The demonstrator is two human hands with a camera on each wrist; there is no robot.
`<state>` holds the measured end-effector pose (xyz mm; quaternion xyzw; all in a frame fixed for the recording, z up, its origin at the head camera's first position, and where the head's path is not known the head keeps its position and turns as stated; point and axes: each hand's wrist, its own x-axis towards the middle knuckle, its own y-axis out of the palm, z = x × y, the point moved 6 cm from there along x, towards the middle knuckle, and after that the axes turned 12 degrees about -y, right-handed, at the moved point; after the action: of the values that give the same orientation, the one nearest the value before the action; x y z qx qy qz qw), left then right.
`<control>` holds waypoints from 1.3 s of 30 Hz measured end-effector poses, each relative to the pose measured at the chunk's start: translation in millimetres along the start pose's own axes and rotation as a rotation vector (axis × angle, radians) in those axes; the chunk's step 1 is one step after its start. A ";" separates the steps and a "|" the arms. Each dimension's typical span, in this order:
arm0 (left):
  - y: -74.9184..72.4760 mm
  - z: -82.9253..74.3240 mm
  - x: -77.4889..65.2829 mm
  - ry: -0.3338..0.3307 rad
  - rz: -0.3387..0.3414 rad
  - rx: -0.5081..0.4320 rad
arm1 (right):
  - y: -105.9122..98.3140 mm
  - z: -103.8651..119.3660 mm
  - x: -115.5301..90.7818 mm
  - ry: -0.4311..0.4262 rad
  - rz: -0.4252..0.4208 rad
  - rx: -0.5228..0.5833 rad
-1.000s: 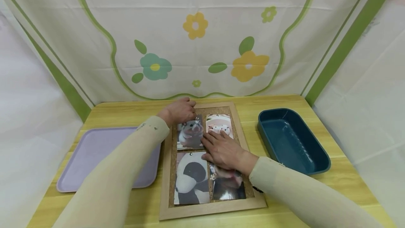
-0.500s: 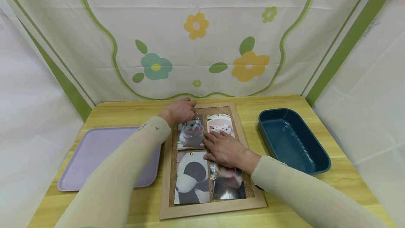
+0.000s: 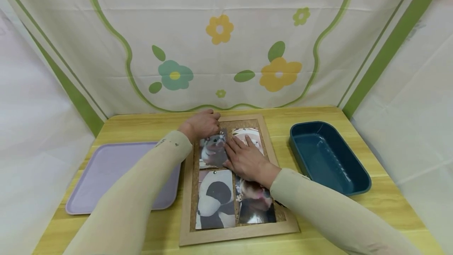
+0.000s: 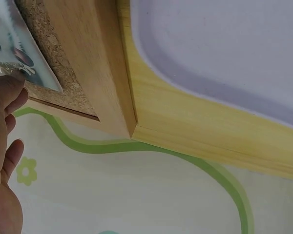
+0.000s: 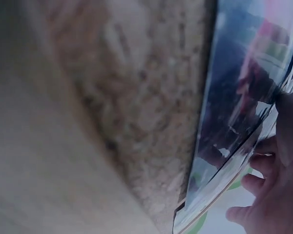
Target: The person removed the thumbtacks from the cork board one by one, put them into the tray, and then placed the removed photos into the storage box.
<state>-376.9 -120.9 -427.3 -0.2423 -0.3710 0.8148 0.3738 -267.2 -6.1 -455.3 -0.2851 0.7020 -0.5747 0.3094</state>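
Four-sided wooden-framed corkboard [image 3: 238, 236] lies on the table with photos on it. My left hand [image 3: 203, 124], fingers bent, is at the top of the upper-left hamster photo [image 3: 212, 154]; in the left wrist view the fingertips meet at a small dark thumbtack [image 4: 23, 72], partly hidden. My right hand [image 3: 247, 160] lies spread on the board, its palm over the upper-right photo [image 3: 246, 132] and fingertips at the hamster photo's right edge. Below are a panda photo [image 3: 215, 202], with a silver tack at its top, and a dark glossy photo [image 3: 256, 207].
A lilac tray [image 3: 106, 176] stands left of the board, partly under the left sleeve. To the right is a deep dark-teal bin [image 3: 329, 160]. A white flower-printed cloth [image 3: 247, 42] hangs behind the wooden table [image 3: 276, 119].
My right hand has shifted slightly up and left, now covering more of the upper-right photo and reaching the hamster photo. My left hand stays at the hamster photo's top.
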 end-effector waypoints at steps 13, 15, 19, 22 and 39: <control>0.3 -2.1 1.8 0.008 0.015 0.031 | 6.0 -0.2 0.3 0.022 0.047 0.037; 0.8 -2.4 1.8 0.010 0.027 0.037 | 6.6 -0.4 0.2 0.022 0.048 0.048; 2.1 -2.6 2.2 0.014 0.044 0.038 | 7.7 -0.5 0.3 0.022 0.047 0.051; 2.6 -2.5 1.7 0.014 0.046 0.035 | 8.3 -0.4 0.9 0.022 0.048 0.044; 0.8 -4.8 3.4 -0.001 0.045 0.039 | 10.1 0.8 2.5 0.026 0.056 0.030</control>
<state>-376.0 -116.6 -431.2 -0.2427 -0.3495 0.8303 0.3599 -268.6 -6.7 -465.6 -0.2530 0.7049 -0.5799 0.3207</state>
